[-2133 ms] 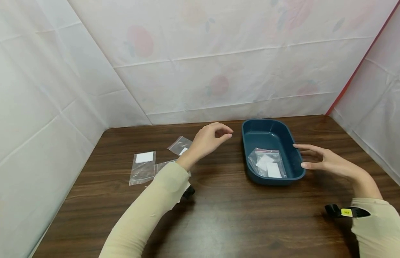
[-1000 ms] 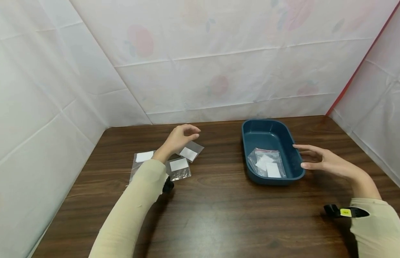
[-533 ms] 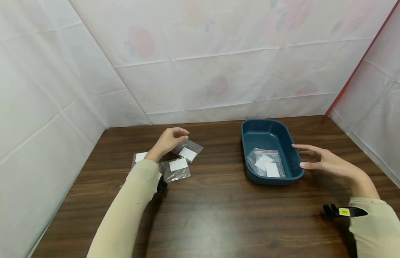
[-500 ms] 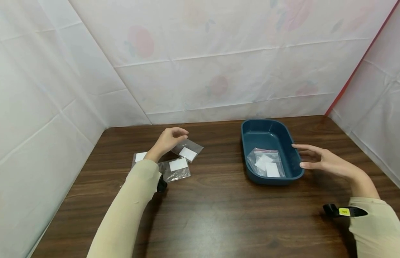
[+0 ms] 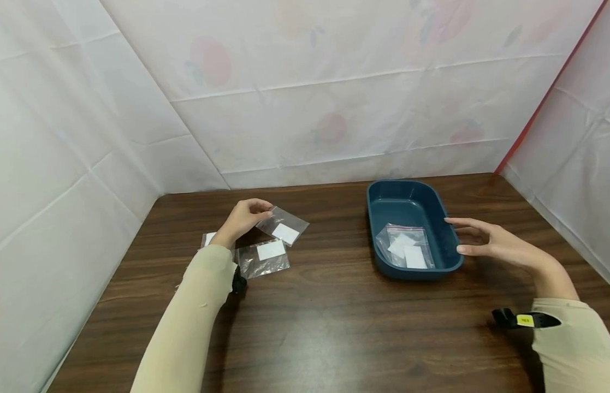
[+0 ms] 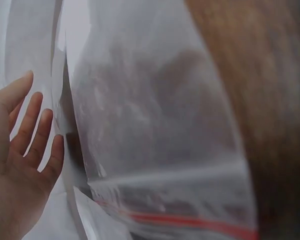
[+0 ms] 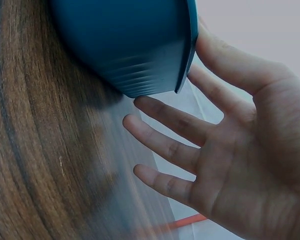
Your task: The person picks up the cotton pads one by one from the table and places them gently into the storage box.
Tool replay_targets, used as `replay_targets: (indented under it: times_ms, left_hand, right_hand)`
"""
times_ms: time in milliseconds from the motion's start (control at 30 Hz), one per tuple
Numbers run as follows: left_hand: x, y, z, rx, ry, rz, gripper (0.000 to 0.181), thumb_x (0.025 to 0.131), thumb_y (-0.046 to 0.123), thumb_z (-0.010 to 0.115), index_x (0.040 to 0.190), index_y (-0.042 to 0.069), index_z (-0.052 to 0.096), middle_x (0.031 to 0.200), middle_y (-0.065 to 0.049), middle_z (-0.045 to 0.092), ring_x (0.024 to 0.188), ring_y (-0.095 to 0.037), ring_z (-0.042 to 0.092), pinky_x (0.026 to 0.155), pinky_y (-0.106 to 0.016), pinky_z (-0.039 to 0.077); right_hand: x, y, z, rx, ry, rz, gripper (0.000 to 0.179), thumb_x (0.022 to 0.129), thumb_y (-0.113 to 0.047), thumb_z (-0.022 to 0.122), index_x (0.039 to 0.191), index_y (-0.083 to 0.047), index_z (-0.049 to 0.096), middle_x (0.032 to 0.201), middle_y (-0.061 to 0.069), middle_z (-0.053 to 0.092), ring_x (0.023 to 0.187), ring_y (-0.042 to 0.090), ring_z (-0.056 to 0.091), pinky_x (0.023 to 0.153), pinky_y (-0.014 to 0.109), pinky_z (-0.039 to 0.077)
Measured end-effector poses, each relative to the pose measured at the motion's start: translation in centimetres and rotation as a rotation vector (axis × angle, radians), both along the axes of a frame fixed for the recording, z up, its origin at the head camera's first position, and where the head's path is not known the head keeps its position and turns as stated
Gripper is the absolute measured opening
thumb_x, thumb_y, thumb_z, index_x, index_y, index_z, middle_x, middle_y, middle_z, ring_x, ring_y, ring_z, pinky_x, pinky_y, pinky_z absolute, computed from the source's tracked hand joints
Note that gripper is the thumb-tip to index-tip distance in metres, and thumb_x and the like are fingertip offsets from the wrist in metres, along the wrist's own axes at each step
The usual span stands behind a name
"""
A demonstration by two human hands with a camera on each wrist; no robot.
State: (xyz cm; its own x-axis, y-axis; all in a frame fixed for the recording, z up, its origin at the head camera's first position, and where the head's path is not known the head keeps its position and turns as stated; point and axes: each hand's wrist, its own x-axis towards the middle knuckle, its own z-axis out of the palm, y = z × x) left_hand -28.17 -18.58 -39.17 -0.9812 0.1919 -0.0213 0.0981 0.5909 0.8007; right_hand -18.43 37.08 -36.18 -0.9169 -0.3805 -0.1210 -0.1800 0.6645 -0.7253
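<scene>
My left hand point(image 5: 242, 219) hovers at the upper left corner of a clear zip bag point(image 5: 296, 222) holding a white card. Its fingers are spread and relaxed, with nothing held, as the left wrist view shows of the same hand point(image 6: 27, 150). A second zip bag point(image 5: 258, 265) with a white card lies just nearer, and a third bag point(image 5: 205, 240) is mostly hidden under the left wrist. At the right side of a blue plastic bin point(image 5: 400, 210), my right hand point(image 5: 491, 244) touches the rim with its thumb and fingertips, fingers loosely extended point(image 7: 225, 135).
Inside the bin lie overlapping zip bags point(image 5: 394, 231) with white cards. The dark wooden table point(image 5: 334, 327) meets a white patterned curtain point(image 5: 305, 109) at the back and sides. A red strip point(image 5: 555, 87) runs up the right corner.
My left hand has moved left and down from beside the bin to the zip bags, uncovering two of them. The right hand has stayed at the bin's rim.
</scene>
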Motion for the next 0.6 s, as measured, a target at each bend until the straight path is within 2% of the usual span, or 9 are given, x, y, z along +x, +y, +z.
replay_targets:
  times_ms: [300, 433, 600]
  left_hand:
    - [-0.17, -0.43, -0.11, -0.025, -0.010, -0.025, 0.039, 0.096, 0.013, 0.067, 0.131, -0.001, 0.059, 0.133, -0.021, 0.055, 0.114, -0.036, 0.054, 0.095, -0.046, 0.047]
    - [-0.10, -0.41, -0.24, -0.046, -0.012, -0.032, 0.039, 0.094, 0.010, 0.070, 0.130, -0.001, 0.060, 0.131, -0.021, 0.056, 0.114, -0.035, 0.054, 0.096, -0.046, 0.046]
    - [0.02, -0.22, -0.41, -0.073, -0.021, -0.016, 0.037, 0.093, 0.007, 0.070, 0.127, -0.001, 0.062, 0.126, -0.019, 0.059, 0.106, -0.031, 0.055, 0.091, -0.042, 0.046]
  right_hand:
    - [0.17, 0.01, 0.19, -0.009, -0.019, -0.025, 0.068, 0.096, -0.029, 0.067, 0.154, -0.011, 0.034, 0.150, 0.026, 0.036, 0.131, 0.047, 0.039, 0.093, 0.066, 0.041]
    - [0.20, 0.01, 0.14, -0.009, -0.016, -0.010, 0.068, 0.097, -0.026, 0.067, 0.154, -0.009, 0.033, 0.151, 0.028, 0.034, 0.131, 0.049, 0.039, 0.091, 0.065, 0.043]
    - [0.36, -0.09, 0.16, -0.007, -0.021, -0.021, 0.069, 0.096, -0.028, 0.067, 0.154, -0.010, 0.034, 0.151, 0.027, 0.036, 0.131, 0.048, 0.039, 0.093, 0.067, 0.041]
